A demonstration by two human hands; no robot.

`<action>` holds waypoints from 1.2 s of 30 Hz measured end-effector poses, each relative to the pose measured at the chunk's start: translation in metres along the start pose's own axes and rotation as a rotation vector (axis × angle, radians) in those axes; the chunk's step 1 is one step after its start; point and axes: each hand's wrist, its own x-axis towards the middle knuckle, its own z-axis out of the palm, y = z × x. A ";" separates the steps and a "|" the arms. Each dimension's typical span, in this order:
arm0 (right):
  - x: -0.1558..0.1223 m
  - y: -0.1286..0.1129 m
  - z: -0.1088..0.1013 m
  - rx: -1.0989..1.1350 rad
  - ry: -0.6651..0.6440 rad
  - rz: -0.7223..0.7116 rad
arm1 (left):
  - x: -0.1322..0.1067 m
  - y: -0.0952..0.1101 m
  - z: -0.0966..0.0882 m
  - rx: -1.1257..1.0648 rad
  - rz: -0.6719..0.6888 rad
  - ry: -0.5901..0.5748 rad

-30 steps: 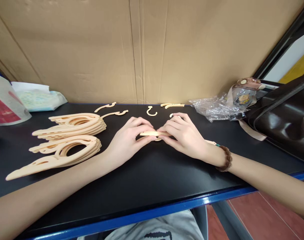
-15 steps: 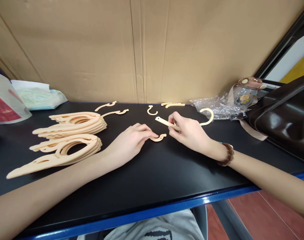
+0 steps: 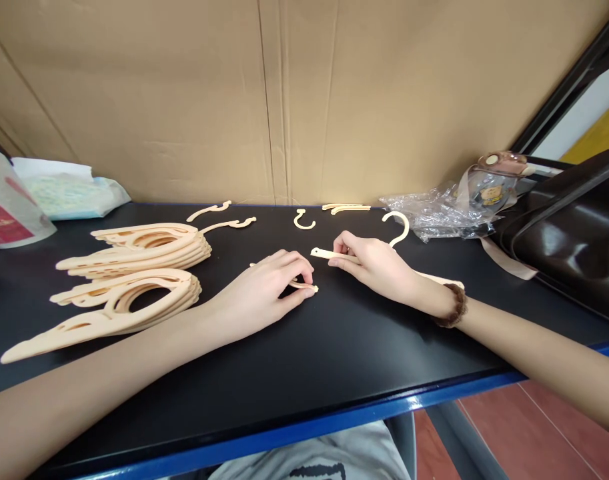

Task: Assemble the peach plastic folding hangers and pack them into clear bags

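Observation:
My left hand (image 3: pixel 269 290) is closed in a pinch on a thin cream hanger arm (image 3: pixel 304 286), low over the black table. Most of that piece is hidden under the fingers. In my right hand (image 3: pixel 381 267) is a partly joined cream hanger (image 3: pixel 322 253), gripped between thumb and fingers. Its end with a small hole points left toward my left hand, its hook (image 3: pixel 404 232) stands up behind the knuckles, and another arm shows by the wrist. A gap separates the two pieces. Two stacks of cream hangers (image 3: pixel 179 250) lie beside my left forearm.
Loose hanger arms (image 3: pixel 211 210) lie behind the stacks, a loose hook (image 3: pixel 304 220) at back centre, and straight pieces (image 3: pixel 351 208) by the cardboard (image 3: pixel 194 100). Crinkled plastic (image 3: pixel 434 213) and a dark bag (image 3: pixel 569 233) occupy the right; a cup (image 3: pixel 9 207) and tissue pack (image 3: pixel 79 190) the left.
My left hand has turned the hanger arm, so less of its curve shows. My right hand has tilted its hanger; the hook has shifted left and an arm now shows by the wrist.

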 end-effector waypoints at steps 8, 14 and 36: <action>0.001 0.003 0.000 0.202 -0.045 -0.050 | 0.001 -0.003 -0.003 -0.155 -0.140 0.094; 0.002 0.006 0.003 0.348 -0.086 -0.047 | 0.002 -0.002 -0.002 -0.234 -0.293 0.154; -0.001 -0.004 0.001 0.522 -0.211 -0.078 | 0.002 0.011 -0.006 0.183 -0.109 -0.052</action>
